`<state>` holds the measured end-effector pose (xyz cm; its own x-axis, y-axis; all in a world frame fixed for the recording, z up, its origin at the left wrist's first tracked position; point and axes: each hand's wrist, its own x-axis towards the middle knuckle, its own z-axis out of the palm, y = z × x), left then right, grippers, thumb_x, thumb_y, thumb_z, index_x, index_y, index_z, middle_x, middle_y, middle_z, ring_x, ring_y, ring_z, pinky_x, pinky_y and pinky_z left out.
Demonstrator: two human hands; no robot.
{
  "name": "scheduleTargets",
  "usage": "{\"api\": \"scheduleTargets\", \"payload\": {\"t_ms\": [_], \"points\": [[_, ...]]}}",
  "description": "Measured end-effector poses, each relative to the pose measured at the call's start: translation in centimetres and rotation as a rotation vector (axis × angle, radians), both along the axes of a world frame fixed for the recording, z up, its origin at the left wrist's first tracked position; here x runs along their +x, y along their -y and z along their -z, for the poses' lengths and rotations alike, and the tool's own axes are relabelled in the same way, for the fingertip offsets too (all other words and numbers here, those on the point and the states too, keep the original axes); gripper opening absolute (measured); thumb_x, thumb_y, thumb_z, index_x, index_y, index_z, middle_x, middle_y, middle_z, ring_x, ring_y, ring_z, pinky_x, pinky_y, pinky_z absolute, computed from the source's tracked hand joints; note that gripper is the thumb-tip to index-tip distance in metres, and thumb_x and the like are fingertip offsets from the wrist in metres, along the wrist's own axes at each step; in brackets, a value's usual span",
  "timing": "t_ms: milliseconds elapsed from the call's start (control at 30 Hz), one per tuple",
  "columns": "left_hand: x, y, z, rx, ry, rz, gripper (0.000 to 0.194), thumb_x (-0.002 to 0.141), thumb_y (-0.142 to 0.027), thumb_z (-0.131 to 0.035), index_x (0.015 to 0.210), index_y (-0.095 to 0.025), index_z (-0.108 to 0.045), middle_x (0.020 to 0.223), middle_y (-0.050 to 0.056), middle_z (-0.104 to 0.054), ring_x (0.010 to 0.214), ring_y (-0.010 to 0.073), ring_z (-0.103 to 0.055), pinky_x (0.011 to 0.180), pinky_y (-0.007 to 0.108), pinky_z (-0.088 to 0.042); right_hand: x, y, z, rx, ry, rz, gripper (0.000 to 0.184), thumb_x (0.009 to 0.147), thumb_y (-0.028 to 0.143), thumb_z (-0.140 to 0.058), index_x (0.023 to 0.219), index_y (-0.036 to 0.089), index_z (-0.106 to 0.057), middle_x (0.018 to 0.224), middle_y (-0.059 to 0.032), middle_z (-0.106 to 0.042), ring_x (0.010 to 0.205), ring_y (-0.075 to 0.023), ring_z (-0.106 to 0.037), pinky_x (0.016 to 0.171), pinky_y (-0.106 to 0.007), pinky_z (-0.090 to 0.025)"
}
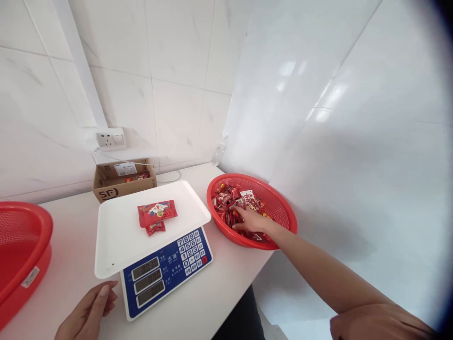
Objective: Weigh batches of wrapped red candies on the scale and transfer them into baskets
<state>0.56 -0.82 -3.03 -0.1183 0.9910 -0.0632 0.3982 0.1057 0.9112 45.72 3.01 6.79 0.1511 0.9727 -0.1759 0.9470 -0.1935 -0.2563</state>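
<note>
My right hand (252, 221) reaches into a red plastic basket (283, 208) on the right, its fingers spread over small wrapped snacks (223, 198), mostly in red packets. Whether a packet sits under the fingertips is hidden. At the lower left, my left hand (90, 309) hovers beside the blue keypad panel of a weighing scale (170, 274); its fingers are curled in, the thumb against them, and nothing shows in it. On the scale's white tray (120, 236) lie a larger red packet (158, 214) and a smaller red packet (155, 228) partly beneath it. The display seems to read 0.030.
Behind the scale stands an open cardboard box (123, 186) with a few red packets inside. Another red basket (24, 264) is cut off at the left edge. A wall socket (110, 140) and tiled walls close off the white table (71, 222) at the back.
</note>
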Motion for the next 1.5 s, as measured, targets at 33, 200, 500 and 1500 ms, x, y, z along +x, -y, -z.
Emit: {"api": "scheduleTargets", "payload": {"t_ms": [33, 200, 500, 1500], "points": [[0.0, 0.0, 0.1, 0.006, 0.002, 0.002, 0.033, 0.071, -0.05, -0.054, 0.092, -0.026, -0.063, 0.071, -0.002, -0.066, 0.069, 0.0192, -0.064, 0.061, 0.027, -0.053, -0.3, -0.1, 0.4, -0.005, -0.007, 0.0, 0.08, 0.06, 0.041, -0.071, 0.13, 0.017, -0.042, 0.127, -0.0175, -0.048, 0.097, -0.0277, -0.058, 0.077, -0.032, -0.043], [-0.3, -0.1, 0.5, 0.021, -0.006, -0.015, 0.037, 0.069, -0.054, -0.054, 0.09, -0.025, -0.063, 0.069, -0.002, -0.066, 0.065, 0.0183, -0.064, 0.06, 0.026, -0.052, -0.1, -0.7, 0.9, 0.06, -0.056, -0.03, 0.035, 0.07, 0.016, -0.059, 0.105, 0.019, -0.058, 0.103, -0.0065, -0.063, 0.089, -0.019, -0.059, 0.076, -0.026, -0.041], [0.8, 0.3, -0.8, -0.034, 0.035, -0.03, 0.052, 0.063, -0.065, -0.052, 0.089, -0.023, -0.063, 0.072, 0.0, -0.066, 0.069, 0.0183, -0.064, 0.066, 0.026, -0.053, -0.1, 0.0, -3.9, 0.269, -0.116, 0.051, 0.029, 0.073, 0.02, -0.055, 0.102, 0.021, -0.058, 0.109, -0.0038, -0.061, 0.093, -0.0196, -0.058, 0.077, -0.028, -0.042], [2.1, 1.5, -4.4, 0.079, 0.022, -0.009, 0.042, 0.075, -0.057, -0.042, 0.083, -0.021, -0.062, 0.066, 0.001, -0.059, 0.062, 0.016, -0.058, 0.059, 0.026, -0.049, -14.8, -5.6, -2.4, 0.171, -0.4, -0.326, 0.034, 0.076, 0.019, -0.055, 0.109, 0.024, -0.059, 0.105, -0.0011, -0.064, 0.065, -0.0102, -0.062, 0.065, -0.024, -0.05]]}}
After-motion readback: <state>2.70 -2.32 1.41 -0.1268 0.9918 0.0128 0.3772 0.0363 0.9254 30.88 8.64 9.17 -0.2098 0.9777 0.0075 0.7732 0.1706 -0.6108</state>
